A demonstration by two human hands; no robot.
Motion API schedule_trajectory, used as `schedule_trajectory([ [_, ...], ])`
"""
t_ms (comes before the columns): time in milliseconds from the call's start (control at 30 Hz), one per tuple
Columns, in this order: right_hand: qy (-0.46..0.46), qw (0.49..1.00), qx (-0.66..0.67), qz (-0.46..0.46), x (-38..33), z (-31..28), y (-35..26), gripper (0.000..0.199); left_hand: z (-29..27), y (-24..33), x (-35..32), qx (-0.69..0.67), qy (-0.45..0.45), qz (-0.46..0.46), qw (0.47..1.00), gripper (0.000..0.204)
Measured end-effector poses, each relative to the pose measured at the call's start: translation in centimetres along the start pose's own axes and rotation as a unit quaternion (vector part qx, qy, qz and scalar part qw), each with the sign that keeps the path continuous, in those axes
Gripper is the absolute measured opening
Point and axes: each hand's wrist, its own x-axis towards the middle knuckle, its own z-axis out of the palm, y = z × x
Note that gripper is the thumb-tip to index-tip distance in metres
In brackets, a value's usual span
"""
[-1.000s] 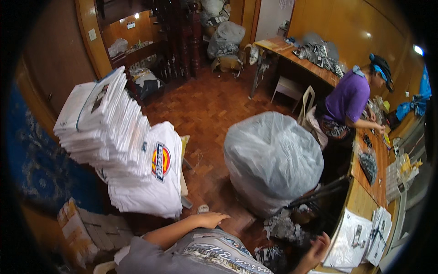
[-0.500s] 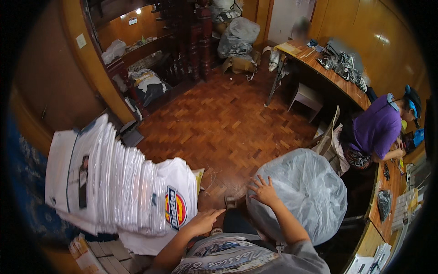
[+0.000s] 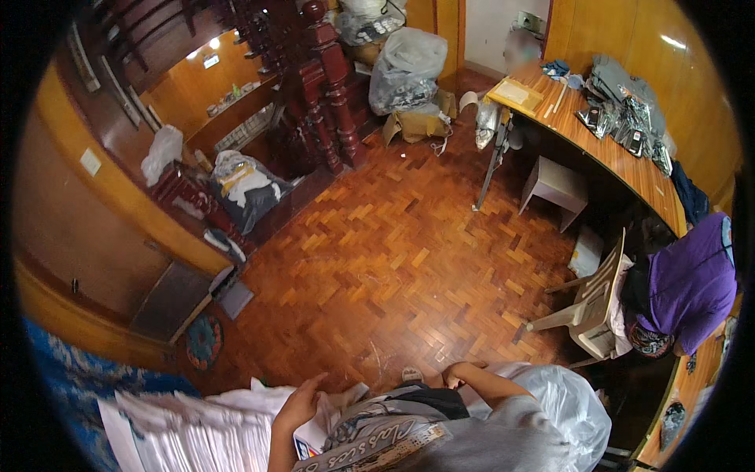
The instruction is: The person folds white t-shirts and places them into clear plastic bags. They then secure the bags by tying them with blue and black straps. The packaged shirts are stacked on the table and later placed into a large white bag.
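My left hand is beside the stack of white garments in clear plastic sleeves, at the lower left. Its fingers are stretched out and hold nothing I can see. My right hand is at the near side of a big, full translucent plastic bag. Its fingers bend downward and are mostly hidden, so I cannot tell whether they grip the bag. My grey printed shirt covers part of the stack and the bag.
A person in a purple top bends over the right-hand table beside a beige plastic chair. A long wooden table carries dark packaged items. Bags and a cardboard box stand by the dark red stair posts. Parquet floor lies ahead.
The view has tilted up and forward, so the stack and the bag now sit lower. My right hand has left the bag's top and come in toward my body. The person in purple leans lower.
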Motion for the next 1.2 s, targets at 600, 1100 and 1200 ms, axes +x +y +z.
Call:
schedule_trajectory([
  [600,0.543,0.745,0.315,-0.224,-14.5,-46.3,14.2,0.026,-12.2,-2.6,47.2,-0.118,-0.024,0.206,0.971,0.031],
  [1100,0.594,0.649,0.438,-0.183,-19.6,-71.5,45.5,0.022,-25.2,23.3,88.5,-0.12,-0.092,0.356,0.922,0.036],
  [1200,0.608,0.621,0.423,-0.256,-19.0,-78.4,52.8,0.022,-28.4,26.7,94.6,-0.141,-0.122,0.322,0.928,0.041],
])
